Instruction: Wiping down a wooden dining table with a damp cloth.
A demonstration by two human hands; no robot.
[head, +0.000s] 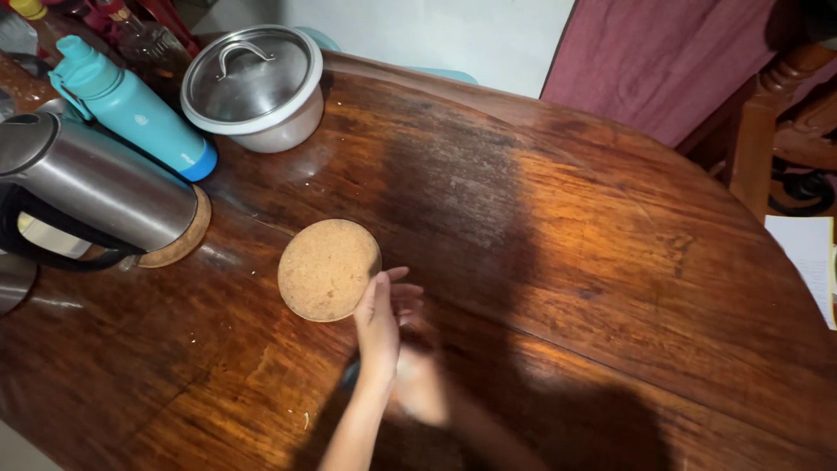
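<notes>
Cork mat [329, 269], just beside the left hand [378, 318]: speckled tan. Surface [567, 253] under the hands: glossy reddish-brown wood grain with dark streaks. Bottle [131, 109], well beyond the hands: turquoise, blue base. Kettle [91, 179]: brushed silver, black handle. Pot [255, 87]: silver lid, white rim.

wood table [558, 262] | on it: cork mat [329, 269], 2nd mat under kettle [87, 187], teal bottle [131, 109], lidded pot [255, 87]

left hand [379, 318]: edge-on, fingers straight | right hand [418, 384]: just beside it, blurred, grip unclear
</notes>
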